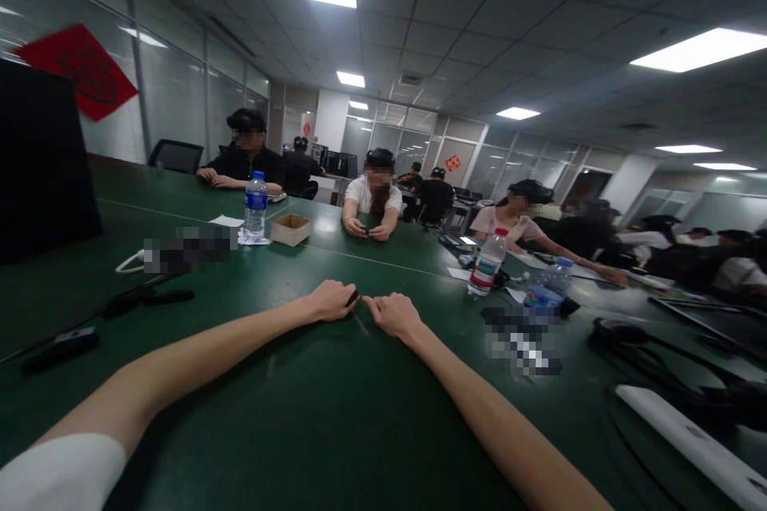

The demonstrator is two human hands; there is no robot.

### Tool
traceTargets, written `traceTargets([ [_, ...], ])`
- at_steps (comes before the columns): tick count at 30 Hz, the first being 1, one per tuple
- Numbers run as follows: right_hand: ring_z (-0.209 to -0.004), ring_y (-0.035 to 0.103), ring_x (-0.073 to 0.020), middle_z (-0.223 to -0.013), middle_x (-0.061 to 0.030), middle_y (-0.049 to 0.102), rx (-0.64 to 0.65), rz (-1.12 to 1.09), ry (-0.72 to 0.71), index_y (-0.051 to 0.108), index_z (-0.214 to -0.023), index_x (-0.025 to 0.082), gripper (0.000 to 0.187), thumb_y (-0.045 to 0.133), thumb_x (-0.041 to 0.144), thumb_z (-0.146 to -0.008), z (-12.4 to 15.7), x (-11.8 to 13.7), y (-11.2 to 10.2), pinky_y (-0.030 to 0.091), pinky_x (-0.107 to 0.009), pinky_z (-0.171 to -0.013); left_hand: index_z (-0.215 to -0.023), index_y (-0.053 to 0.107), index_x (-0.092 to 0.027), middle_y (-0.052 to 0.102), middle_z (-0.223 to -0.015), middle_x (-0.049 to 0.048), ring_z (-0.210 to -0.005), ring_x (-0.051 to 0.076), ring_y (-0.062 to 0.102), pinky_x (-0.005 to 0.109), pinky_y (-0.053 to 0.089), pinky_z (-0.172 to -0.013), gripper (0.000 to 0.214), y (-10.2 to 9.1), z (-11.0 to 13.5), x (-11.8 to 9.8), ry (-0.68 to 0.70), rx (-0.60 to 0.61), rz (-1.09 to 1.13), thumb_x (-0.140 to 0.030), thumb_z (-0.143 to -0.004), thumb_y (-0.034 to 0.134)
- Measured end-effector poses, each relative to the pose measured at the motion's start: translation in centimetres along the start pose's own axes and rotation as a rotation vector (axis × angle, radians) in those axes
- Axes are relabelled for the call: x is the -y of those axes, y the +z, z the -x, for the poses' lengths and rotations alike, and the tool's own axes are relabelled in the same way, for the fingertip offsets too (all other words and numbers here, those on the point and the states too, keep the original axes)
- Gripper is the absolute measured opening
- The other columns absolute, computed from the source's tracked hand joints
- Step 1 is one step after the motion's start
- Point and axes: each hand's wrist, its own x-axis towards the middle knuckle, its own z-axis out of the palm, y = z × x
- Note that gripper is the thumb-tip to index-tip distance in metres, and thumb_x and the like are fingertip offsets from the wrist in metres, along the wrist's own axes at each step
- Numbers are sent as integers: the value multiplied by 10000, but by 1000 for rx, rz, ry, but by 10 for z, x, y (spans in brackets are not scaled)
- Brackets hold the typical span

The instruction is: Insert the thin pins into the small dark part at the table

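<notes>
Centrally, I see my left hand (331,300) pinching a small dark item (353,298) in a narrow grip. My right hand (392,313) curls just beside it, though I cannot tell its grip. Both rest on the green surface (300,415).

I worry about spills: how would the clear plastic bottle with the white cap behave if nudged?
Tall and narrow, the clear white-capped plastic bottle standing on the green table probably tips easily. Being round, it would likely roll once down.
</notes>
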Motion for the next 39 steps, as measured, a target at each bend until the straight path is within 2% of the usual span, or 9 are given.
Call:
traceTargets([
  [6,-902,625,-228,-963,-124,681,33,-7,-3,695,-962,201,777,32,602,-894,0,1,-1,424,-314,-810,-929,583,-141,654,-815,155,-730,261,637,344,466,-656,438,1,0,0,54,-22,-50,-425,-895,252],
  [13,-823,637,-213,-880,-100,694,-5,-5,-46,703,-896,207,786,41,630,-881,2,1,-5,438,-295,-756,-907,600,-149,657,-804,147,-736,256,636,341,468,-679,410,0,1,1,66,-29,-46,-424,-878,297],
  [19,-864,636,-222,-925,-100,691,45,34,-38,698,-945,215,733,96,629,-888,1,2,-4,441,-309,-785,-868,620,-161,663,-803,145,-743,255,636,336,467,-678,463,-2,3,1,32,-45,-21,-497,-863,302],
  [31,-880,636,-229,-943,-106,688,-12,43,-18,697,-937,220,745,56,599,-901,1,1,1,435,-328,-789,-870,600,-175,662,-798,114,-758,240,634,298,448,-671,422,-5,5,1,24,-45,20,-543,-810,402],
  [39,-854,639,-225,-926,-115,687,-11,44,-20,694,-943,204,742,81,621,-891,2,2,-3,440,-316,-768,-898,570,-188,660,-796,107,-738,242,633,298,444,-648,388,-3,5,1,32,-70,34,-529,-812,407],
])
